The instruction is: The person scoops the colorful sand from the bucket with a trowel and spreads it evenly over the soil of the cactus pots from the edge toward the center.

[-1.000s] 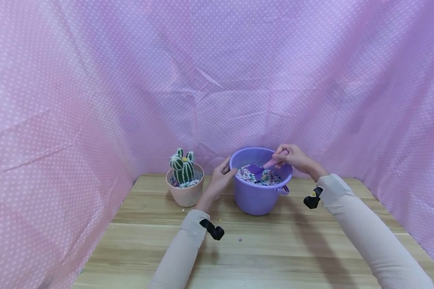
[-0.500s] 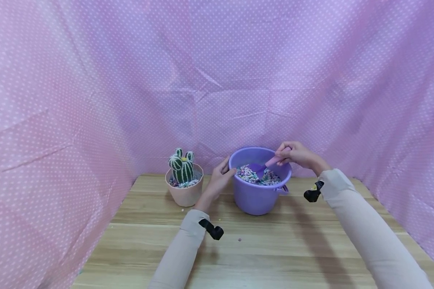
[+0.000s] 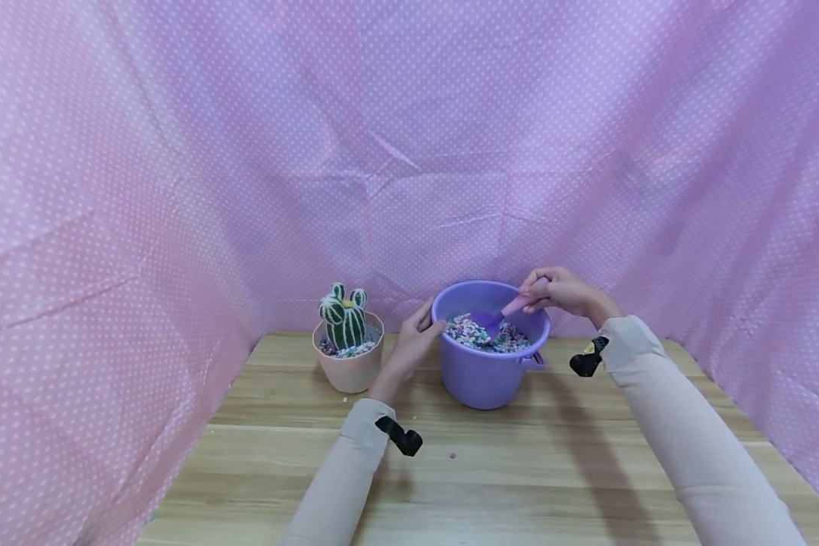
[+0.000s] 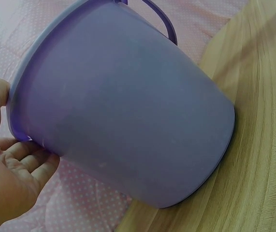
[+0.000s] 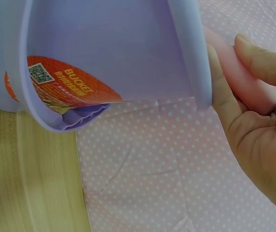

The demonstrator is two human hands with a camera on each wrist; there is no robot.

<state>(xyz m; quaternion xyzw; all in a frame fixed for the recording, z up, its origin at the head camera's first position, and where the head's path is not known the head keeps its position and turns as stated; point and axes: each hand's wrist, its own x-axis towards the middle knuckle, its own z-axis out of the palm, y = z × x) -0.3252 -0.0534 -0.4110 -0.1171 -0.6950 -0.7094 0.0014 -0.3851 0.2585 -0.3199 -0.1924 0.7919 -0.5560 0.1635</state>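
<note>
I have the right hand [image 3: 560,293] gripping the pink handle of a shovel [image 3: 517,305], fingers and thumb closed around it at the right side of the bucket [image 3: 481,383]. The left hand [image 3: 412,345] holds that bucket at its left side, thumb at the rim, fingers along the outer wall. What has changed: a second ago the purple blade showed broad and flat on top of the pebbles [image 3: 465,331]; now the handle sits a little higher and the blade angles down among them. I read that as the blade working into the pebbles, with the left hand steadying. The bucket stands upright on the desk [image 3: 300,462]; left of it is a pot [image 3: 350,373] with a cactus [image 3: 346,330], and a polka-dot cloth [image 3: 416,189] hangs beyond.
</note>
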